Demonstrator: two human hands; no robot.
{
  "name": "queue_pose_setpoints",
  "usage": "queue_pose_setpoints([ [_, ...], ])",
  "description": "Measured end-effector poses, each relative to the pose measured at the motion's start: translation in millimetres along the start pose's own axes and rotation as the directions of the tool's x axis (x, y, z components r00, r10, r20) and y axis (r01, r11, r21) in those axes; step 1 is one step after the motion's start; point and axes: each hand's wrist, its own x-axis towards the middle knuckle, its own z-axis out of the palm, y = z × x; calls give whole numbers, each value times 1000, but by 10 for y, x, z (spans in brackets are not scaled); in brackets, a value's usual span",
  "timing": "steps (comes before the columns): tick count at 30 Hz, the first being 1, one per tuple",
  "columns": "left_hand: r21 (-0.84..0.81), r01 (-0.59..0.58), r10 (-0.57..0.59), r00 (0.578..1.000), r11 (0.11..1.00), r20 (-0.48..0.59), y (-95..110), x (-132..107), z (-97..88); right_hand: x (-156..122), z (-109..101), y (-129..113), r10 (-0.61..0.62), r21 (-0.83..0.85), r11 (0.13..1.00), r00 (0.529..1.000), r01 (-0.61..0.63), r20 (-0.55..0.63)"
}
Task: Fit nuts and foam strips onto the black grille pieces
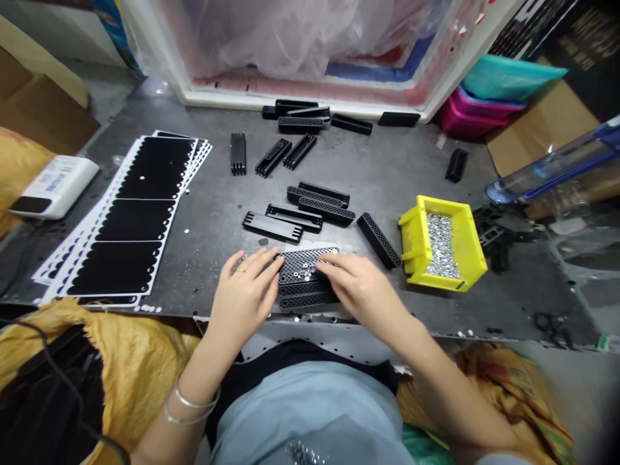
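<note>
Grey metal workbench (387,171) here, and it's a pretty busy one. Dead centre at the near edge sits a small stack of black plastic bars with mesh tops (307,284), and both hands are on it. Neither one is really gripping: the left hand (241,294) and the right hand (361,290) are open, with fingers laid over the top bar from either side. There's a ring (239,270) on the left hand and two thin bracelets (192,405) on that wrist. Tiny silver bits (303,268) sit on the top bar, too small to tell exactly what they are. Just past the stack are more loose black bars (295,216), with another bunch (300,116) toward the far edge. One mesh bar (378,240) lies off to the right, right beside a yellow plastic bin (472,248) full of small silver hardware (442,245). Over on the left are white-backed sheets of black pads (135,219), with a white box (53,187) past them. Teal and pink baskets (508,77) are stacked off the far right corner.
</note>
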Motion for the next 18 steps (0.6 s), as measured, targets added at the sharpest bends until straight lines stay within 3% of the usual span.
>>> queue_pose_setpoints([
  [4, -147, -85, 81, 996, 986, -35, 30, -9, 71, 17, 273, -58, -59, 125, 990, 998, 62, -24],
  [9, -182, -127, 119, 991, 975, -52, -26, -8, 91, -154, 136, 127, 49, 300, 954, 991, -9, -125],
  [18, -145, -133, 127, 991, 981, -46, -31, 130, 69, 115, 175, 117, 92, 193, 978, 992, -75, -81],
])
